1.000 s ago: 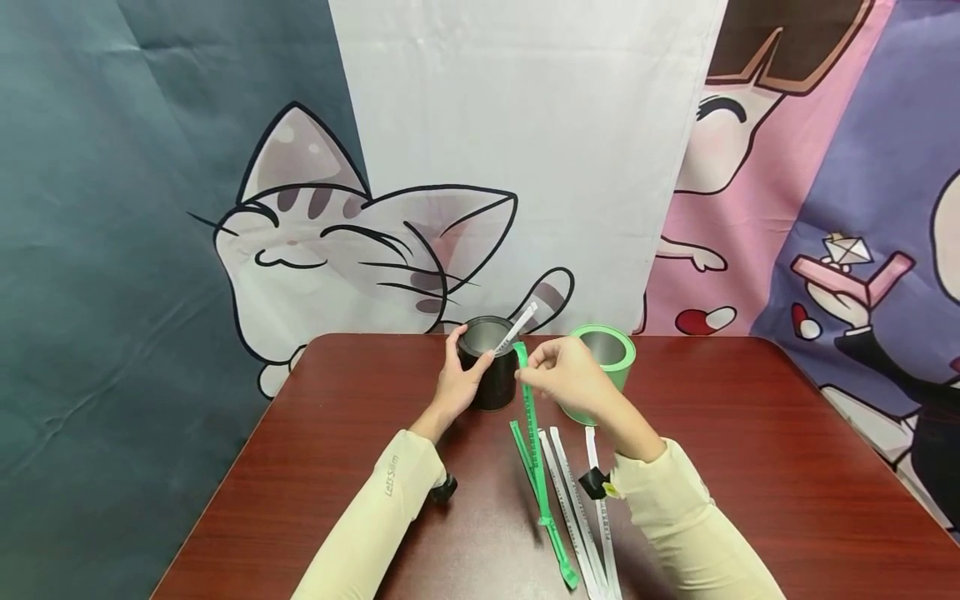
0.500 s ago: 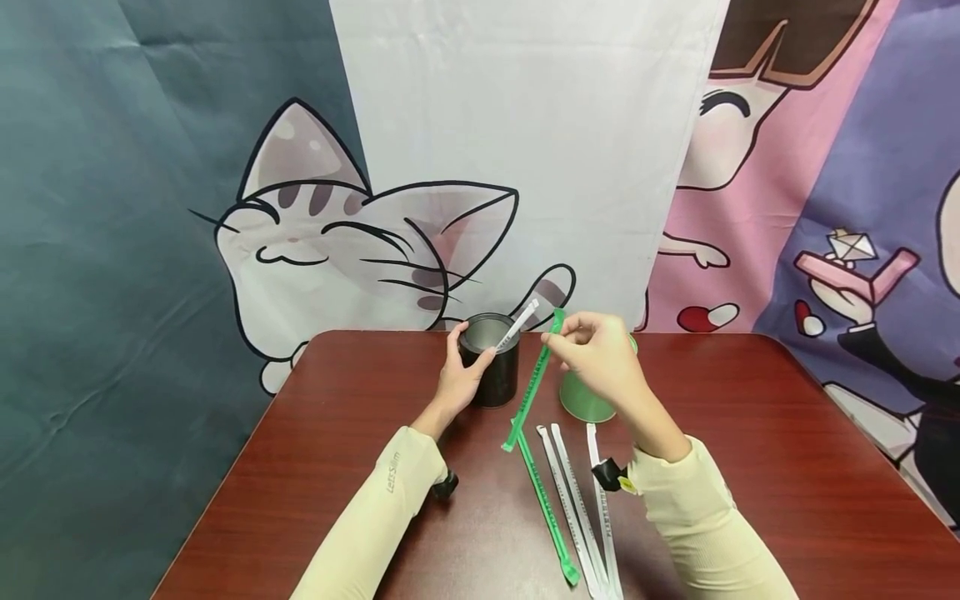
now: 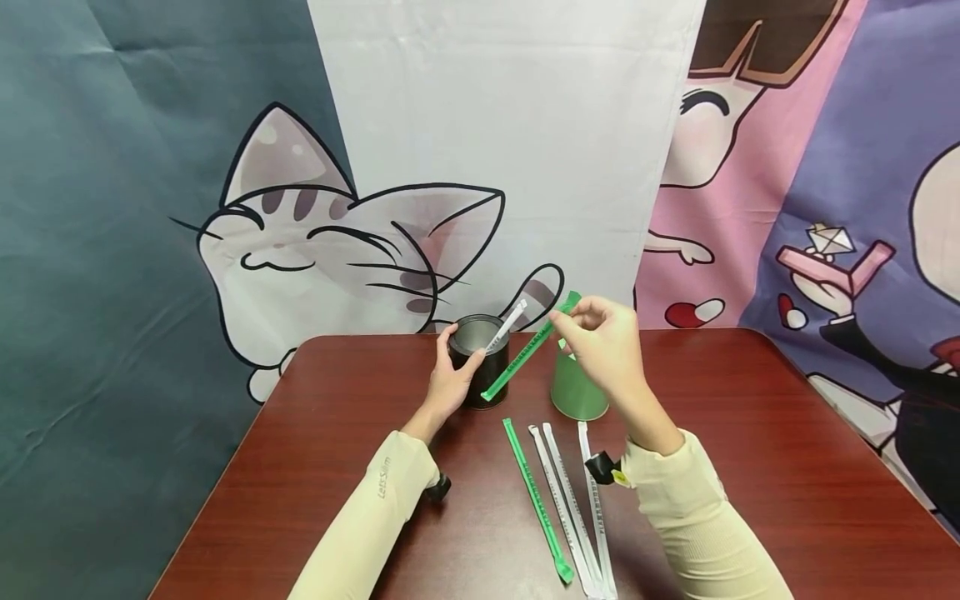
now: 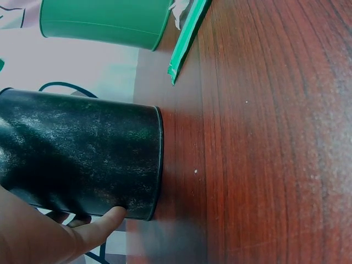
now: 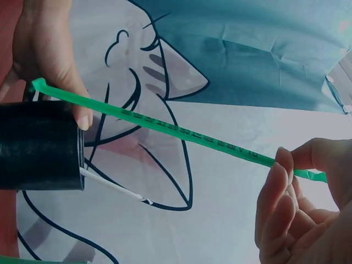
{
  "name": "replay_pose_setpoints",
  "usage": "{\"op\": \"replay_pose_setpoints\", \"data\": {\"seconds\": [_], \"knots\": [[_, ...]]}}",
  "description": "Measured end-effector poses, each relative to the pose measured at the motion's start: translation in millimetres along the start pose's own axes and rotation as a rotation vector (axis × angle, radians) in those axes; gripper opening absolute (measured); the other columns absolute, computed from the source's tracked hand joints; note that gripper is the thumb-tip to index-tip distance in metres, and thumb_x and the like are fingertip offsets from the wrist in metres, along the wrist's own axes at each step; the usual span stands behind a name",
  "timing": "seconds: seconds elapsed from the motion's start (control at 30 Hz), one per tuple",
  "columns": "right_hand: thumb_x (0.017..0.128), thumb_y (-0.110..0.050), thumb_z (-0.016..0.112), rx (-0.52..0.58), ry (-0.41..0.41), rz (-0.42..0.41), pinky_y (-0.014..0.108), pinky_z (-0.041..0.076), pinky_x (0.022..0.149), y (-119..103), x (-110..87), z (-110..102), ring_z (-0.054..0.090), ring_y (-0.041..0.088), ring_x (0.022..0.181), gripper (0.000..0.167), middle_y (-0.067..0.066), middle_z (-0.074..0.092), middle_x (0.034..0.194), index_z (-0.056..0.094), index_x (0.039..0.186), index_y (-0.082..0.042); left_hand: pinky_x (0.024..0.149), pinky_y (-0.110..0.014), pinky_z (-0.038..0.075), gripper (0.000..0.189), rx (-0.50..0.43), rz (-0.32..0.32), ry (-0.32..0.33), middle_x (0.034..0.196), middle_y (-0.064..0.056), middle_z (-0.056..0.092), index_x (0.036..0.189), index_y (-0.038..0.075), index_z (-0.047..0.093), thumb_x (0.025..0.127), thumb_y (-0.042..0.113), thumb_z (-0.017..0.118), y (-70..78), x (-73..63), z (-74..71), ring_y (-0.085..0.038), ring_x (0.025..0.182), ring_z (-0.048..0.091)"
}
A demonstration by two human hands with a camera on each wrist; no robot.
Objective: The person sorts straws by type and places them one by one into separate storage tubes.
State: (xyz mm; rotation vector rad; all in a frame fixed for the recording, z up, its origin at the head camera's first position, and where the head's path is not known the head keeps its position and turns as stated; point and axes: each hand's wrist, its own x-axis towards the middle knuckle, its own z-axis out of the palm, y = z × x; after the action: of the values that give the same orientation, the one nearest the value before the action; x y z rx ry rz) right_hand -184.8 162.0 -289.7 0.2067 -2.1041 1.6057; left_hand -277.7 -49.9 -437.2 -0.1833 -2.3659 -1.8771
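My left hand (image 3: 448,385) holds a black can (image 3: 489,379) upright at the table's back edge, thumb and fingers around its side. A white paper-wrapped straw (image 3: 507,325) leans inside it, its top sticking out over the rim. Between thumb and fingertips, my right hand (image 3: 603,342) pinches a green wrapped straw (image 3: 525,356) near its upper end. That straw slants down to the left, its lower end overlapping the black can in the head view. In the right wrist view, the green straw (image 5: 181,133) stretches from the right fingers across toward the left hand (image 5: 47,49).
A green can (image 3: 579,392) stands right of the black one, partly hidden behind my right hand. Another green straw (image 3: 537,493) and three white straws (image 3: 561,508) lie lengthwise on the brown table (image 3: 712,475). A printed cloth backdrop (image 3: 480,100) hangs behind the table.
My right hand has lifted the green straw off the table area and moved up and right. The straw's lower end has swung up toward the black can. The left hand keeps its hold.
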Motion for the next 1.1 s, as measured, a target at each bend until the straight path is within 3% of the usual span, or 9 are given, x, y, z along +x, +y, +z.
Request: {"op": "replay_pose_setpoints", "data": {"seconds": [0.2,0.43,0.7,1.1], "knots": [[0.087,-0.008,0.073,0.033,0.082,-0.003,0.021,0.044,0.045,-3,-0.9,0,0.059,0.01,0.046,0.018,-0.005,0.067,0.059,0.062,0.077,0.001,0.105,-0.053,0.033,0.069,0.001,-0.007,-0.003,0.146,-0.01,0.047,0.15,0.034,0.029,0.094,0.042,0.066,1.0,-0.3,-1.0,-0.033,0.127,0.048],[0.086,-0.004,0.073,0.107,0.133,-0.016,0.024,0.051,0.049,-5,-0.7,-1,0.06,0.013,0.044,0.017,0.014,0.068,0.064,0.06,0.076,0.002,0.105,-0.053,0.033,0.067,0.018,-0.008,0.005,0.147,-0.01,0.047,0.15,0.035,0.029,0.094,0.042,0.066,-0.6,0.1,-0.6,-0.033,0.129,0.047],[0.087,-0.004,0.072,0.141,0.215,-0.075,0.026,0.052,0.049,-11,-0.3,-2,0.058,0.009,0.041,0.019,-0.008,0.065,0.058,0.059,0.074,0.001,0.104,-0.055,0.032,0.069,0.027,-0.01,0.003,0.149,-0.01,0.044,0.15,0.034,0.028,0.094,0.044,0.066,1.0,0.4,-0.9,-0.034,0.129,0.047],[0.087,-0.004,0.073,0.177,0.249,-0.072,0.025,0.052,0.047,4,4.1,1,0.059,0.015,0.042,0.015,0.003,0.069,0.062,0.061,0.078,-0.006,0.104,-0.055,0.033,0.068,0.023,-0.017,-0.001,0.149,-0.01,0.045,0.15,0.037,0.028,0.094,0.045,0.065,-0.3,1.1,-1.0,-0.035,0.128,0.047]]}}
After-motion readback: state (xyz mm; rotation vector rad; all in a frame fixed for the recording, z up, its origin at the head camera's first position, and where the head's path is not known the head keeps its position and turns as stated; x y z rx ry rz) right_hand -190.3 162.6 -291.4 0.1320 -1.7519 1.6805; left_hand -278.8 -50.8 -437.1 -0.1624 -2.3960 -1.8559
